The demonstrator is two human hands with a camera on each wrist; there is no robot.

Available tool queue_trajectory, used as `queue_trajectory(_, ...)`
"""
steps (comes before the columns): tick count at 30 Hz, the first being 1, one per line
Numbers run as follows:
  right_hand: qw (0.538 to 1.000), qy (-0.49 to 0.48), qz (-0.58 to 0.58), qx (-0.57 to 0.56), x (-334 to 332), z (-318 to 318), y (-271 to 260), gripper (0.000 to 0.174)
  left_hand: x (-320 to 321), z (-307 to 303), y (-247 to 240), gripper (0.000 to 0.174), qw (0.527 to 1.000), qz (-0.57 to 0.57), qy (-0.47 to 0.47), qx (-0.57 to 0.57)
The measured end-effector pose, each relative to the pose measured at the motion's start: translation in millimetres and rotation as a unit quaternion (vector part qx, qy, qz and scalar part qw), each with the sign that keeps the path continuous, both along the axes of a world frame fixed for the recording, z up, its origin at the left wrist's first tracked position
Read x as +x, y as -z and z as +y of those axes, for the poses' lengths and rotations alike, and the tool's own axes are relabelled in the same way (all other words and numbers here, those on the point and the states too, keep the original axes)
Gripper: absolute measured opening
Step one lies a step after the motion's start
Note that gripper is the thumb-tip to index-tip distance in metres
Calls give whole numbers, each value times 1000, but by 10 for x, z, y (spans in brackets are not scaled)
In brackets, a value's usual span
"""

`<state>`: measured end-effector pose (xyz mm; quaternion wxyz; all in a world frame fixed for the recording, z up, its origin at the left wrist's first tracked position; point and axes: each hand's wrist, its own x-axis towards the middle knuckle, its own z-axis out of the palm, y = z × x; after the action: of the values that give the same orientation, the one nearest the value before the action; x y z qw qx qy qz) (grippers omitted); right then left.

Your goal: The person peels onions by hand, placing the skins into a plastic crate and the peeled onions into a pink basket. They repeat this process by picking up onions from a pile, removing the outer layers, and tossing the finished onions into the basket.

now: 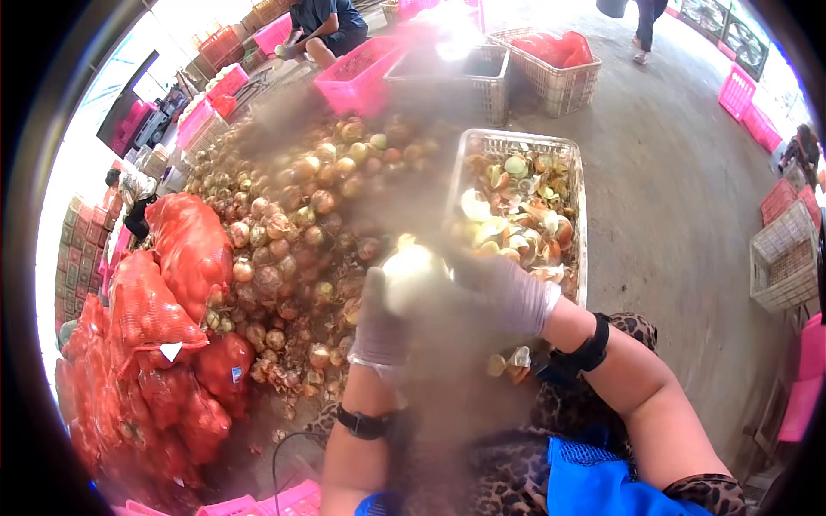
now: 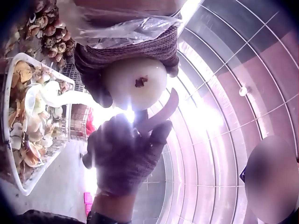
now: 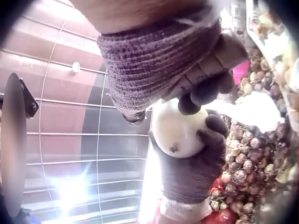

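Both hands wear gloves and meet in front of the body. A peeled white onion [image 2: 135,84] sits in my left hand [image 1: 379,327], whose fingers curl round it; a dark brown spot marks its end. My right hand [image 1: 508,292] grips a small knife with a curved blade [image 2: 161,112], close beside the onion in the left wrist view. A pale strip of peel [image 3: 257,109] hangs out from the onion. Blur and glare hide much of the fingers in the head view.
Ahead of the hands stands a white crate [image 1: 516,136] of onion skins. A large heap of onions [image 1: 284,249] spreads to the left, beside stacked red net sacks [image 1: 181,241]. Pink [image 1: 357,82] and pale crates stand beyond. Other people are in the background.
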<state>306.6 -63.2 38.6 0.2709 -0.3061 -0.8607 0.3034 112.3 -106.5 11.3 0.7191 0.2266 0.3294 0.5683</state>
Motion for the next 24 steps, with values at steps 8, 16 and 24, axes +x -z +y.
queue_trajectory(8, 982, 97, -116, -116, -14, 234, 461, 46, -59, -32, 40, 77, 989, -145, 36, -9)
queue_trajectory(16, 963, 268, -12, 36, 77, 270, 274, 50, -130, 83, 218, 82, 987, -133, -92, -6)
queue_trajectory(24, 971, 139, 187, -58, -503, -204, 177, 33, 80, -44, -74, 77, 973, -225, -32, -30)
